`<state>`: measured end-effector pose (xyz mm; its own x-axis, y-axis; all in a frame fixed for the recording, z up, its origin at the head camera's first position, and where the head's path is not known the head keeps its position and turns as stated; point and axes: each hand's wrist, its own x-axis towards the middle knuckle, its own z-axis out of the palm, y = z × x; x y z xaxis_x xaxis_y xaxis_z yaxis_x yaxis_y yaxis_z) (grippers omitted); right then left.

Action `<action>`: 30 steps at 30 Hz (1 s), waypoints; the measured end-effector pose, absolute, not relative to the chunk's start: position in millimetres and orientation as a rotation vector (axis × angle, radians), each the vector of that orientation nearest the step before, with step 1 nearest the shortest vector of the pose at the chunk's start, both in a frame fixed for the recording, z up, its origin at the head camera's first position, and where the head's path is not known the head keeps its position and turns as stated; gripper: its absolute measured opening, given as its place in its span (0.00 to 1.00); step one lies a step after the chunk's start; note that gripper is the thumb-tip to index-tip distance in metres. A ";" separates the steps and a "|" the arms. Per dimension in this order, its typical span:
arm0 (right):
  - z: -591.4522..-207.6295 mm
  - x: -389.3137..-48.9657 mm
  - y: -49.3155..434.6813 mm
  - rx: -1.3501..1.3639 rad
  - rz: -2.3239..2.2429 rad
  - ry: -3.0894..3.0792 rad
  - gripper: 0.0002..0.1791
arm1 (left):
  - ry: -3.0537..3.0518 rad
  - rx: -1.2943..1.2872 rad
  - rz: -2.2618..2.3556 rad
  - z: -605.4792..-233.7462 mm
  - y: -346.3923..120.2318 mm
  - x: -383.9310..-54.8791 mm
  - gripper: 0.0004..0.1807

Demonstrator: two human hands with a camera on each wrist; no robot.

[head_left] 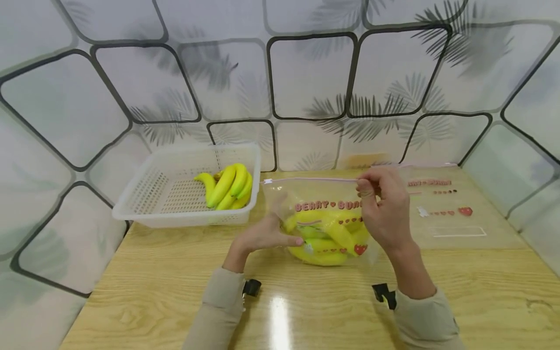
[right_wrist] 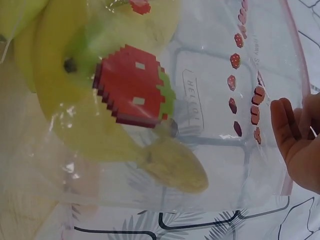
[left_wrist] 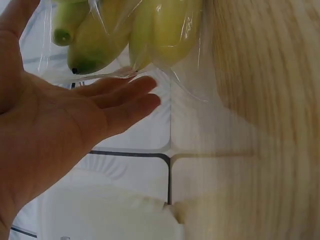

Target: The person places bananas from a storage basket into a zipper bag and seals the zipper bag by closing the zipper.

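A clear zip bag (head_left: 337,192) with pink lettering and strawberry prints stands in the middle of the table. Bananas (head_left: 323,245) fill its lower part. At the bag's top right corner, my right hand (head_left: 387,209) pinches the zip edge (right_wrist: 300,55) between thumb and curled fingers. My left hand (head_left: 264,233) lies along the bag's left side, thumb in front and straight fingers (left_wrist: 127,107) beside the plastic. A small white slider (head_left: 268,181) sits at the left end of the zip.
A white perforated basket (head_left: 153,214) stands at the back left, with a bunch of bananas (head_left: 227,187) in its right end. Another flat printed zip bag (head_left: 459,223) lies at the right on the wooden table (head_left: 328,311). Patterned cloth walls (head_left: 312,78) enclose the table's back and sides.
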<state>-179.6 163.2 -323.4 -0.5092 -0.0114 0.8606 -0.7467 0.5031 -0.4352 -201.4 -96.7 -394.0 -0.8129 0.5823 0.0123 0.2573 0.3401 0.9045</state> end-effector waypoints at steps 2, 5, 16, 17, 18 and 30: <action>-323.1 -179.1 163.3 0.613 1.105 -1.903 0.04 | 2.282 0.731 1.448 -396.1 -95.3 -201.5 0.48; -323.0 -178.1 164.8 0.572 1.137 -1.951 0.09 | 2.315 0.703 1.417 -398.0 -92.6 -202.2 0.42; -324.8 -185.4 206.6 0.129 1.330 -2.495 0.48 | 2.372 0.579 1.563 -406.3 -89.0 -206.8 0.23; -327.4 -187.1 211.5 0.130 1.338 -2.636 0.53 | 2.375 0.552 1.589 -406.6 -89.1 -207.3 0.22; -330.6 -189.0 215.6 0.149 1.338 -2.778 0.58 | 2.370 0.524 1.625 -406.8 -89.2 -207.6 0.21; -375.9 -211.6 217.5 0.401 1.731 -2.999 0.66 | 2.219 0.313 1.935 -403.9 -89.5 -209.6 0.12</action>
